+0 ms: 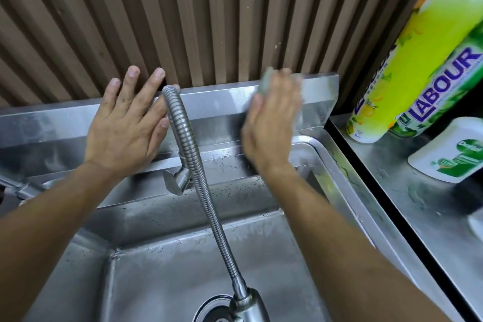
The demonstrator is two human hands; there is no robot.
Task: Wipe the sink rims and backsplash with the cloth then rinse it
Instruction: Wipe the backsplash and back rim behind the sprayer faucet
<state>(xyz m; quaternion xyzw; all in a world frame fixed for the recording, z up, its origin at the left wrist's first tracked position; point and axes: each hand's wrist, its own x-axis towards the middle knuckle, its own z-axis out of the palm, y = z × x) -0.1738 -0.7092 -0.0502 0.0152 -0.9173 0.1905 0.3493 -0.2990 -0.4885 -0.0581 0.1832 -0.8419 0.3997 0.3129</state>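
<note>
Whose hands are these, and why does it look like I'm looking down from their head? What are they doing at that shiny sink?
The picture comes from a camera worn on a person's head, so you see just what they see, looking down at their own two arms. The left hand is spread open and flat against the shiny steel backsplash, just leaning there. The right hand presses a pale grey cloth on that backsplash to wipe it; it looks blurry, likely because it is moving. Between the hands a bendy ribbed metal tap hose curves down over the wet steel sink basin. On the steel counter to the right stand a tall yellow-green bottle, a green bottle labelled LABOUR and a small white bottle.
</note>
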